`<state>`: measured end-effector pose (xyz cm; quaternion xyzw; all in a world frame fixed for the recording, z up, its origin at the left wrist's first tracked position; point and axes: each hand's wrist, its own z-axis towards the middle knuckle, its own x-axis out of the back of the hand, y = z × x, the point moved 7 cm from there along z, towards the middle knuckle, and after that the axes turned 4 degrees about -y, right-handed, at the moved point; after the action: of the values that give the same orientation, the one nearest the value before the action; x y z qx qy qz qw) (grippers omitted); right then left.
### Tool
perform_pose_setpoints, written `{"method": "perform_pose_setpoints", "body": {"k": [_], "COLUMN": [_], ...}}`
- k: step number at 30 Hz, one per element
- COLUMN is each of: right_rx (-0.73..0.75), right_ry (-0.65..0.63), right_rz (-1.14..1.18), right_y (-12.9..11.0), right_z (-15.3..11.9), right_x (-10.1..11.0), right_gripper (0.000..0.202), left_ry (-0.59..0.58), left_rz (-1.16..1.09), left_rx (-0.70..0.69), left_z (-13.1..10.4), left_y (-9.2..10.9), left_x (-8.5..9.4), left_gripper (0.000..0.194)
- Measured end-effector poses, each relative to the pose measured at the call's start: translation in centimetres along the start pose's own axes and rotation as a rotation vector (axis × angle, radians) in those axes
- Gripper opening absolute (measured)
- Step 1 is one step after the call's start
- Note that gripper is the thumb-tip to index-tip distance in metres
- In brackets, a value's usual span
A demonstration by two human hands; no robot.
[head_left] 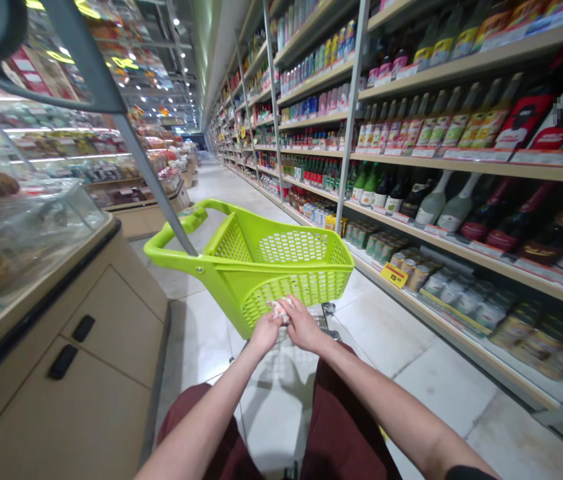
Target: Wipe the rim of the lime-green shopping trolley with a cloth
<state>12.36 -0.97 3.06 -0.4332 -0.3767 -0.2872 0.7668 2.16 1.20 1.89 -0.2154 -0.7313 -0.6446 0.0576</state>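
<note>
My left hand [267,331] and my right hand [303,325] meet low in front of me, beside the near wall of a lime-green shopping cart [221,287]. Between their closed fingers is a small, crumpled, pale pink-and-white piece [282,308], perhaps a tissue or wrapper; its exact kind is too small to make out. Both hands grip it at their fingertips. Perforated sides show on the cart's basket, and its inside looks bare where visible. A grey pole [154,180] with a curved grey handle rises at the cart's left end.
Shelves of bottles and cans [461,167] line the right side, with a yellow price tag [394,275] low down. On the left stands a beige cabinet [111,320] under a glass bakery case [36,220]. Between them, a tiled aisle [211,175] runs back.
</note>
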Motion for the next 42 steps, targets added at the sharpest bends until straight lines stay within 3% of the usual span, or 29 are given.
{"method": "perform_pose_setpoints", "body": {"k": [2,5,9,12,15,17,19,21,23,25,29,31,34,38,40,42], "right_rx": [0.043,0.069,0.189,0.187,0.100,0.085,0.083,0.071,0.074,0.076,-0.070,-0.136,-0.134,0.068,0.173,0.152], "right_ry": [0.045,0.144,0.301,0.475,0.613,0.595,0.519,0.437,0.389,0.422,0.721,0.801,0.734,0.536,0.525,0.641], "right_rz": [0.029,-0.008,-0.153,-0.223,-0.272,-0.308,-0.336,-0.345,-0.332,-0.304,-0.259,-0.245,-0.210,-0.199,-0.207,-0.228], "right_y": [-0.6,-0.9,-0.7,1.6,5.7,8.0,9.6,10.5,10.7,10.7,12.1,12.8,12.1,8.2,7.0,8.1], "right_z": [-0.6,-0.3,2.2,3.7,3.1,1.9,0.3,-1.1,-1.9,-2.0,-1.2,-0.8,-0.3,0.3,0.2,-0.3], "right_x": [0.3,1.6,5.2,9.1,11.2,10.0,7.2,4.2,2.6,3.4,9.7,10.9,7.8,1.6,1.9,5.0], "right_gripper": [0.068,0.054,0.033,0.028,0.027,0.025,0.023,0.022,0.023,0.025,0.031,0.033,0.034,0.032,0.032,0.033], "left_ry": [-0.063,-0.114,-0.034,0.093,0.214,0.232,0.214,0.172,0.123,0.093,0.107,0.095,0.055,0.043,0.062,0.107], "left_rz": [-0.049,-0.073,-0.032,0.006,0.094,0.175,0.216,0.237,0.268,0.300,0.326,0.327,0.323,0.333,0.380,0.465], "left_rx": [-0.008,-0.070,-0.287,-0.316,-0.167,-0.085,-0.038,-0.035,-0.054,-0.067,-0.069,-0.074,-0.101,-0.125,-0.158,-0.222], "left_z": [-0.2,-0.7,-1.5,-1.5,-0.9,-0.4,-0.1,0.0,0.2,0.5,1.2,1.5,1.6,1.4,1.1,0.5], "left_y": [0.1,1.4,5.2,6.4,4.8,3.3,2.0,1.1,0.7,0.5,0.6,0.8,1.0,0.9,1.2,2.4], "left_x": [-0.4,-1.0,-0.5,1.2,3.1,3.4,2.9,1.8,0.8,0.2,-0.1,-0.6,-1.7,-1.7,-0.6,1.3], "left_gripper": [0.016,0.019,0.034,0.056,0.063,0.063,0.063,0.062,0.061,0.059,0.057,0.056,0.054,0.053,0.054,0.054]}}
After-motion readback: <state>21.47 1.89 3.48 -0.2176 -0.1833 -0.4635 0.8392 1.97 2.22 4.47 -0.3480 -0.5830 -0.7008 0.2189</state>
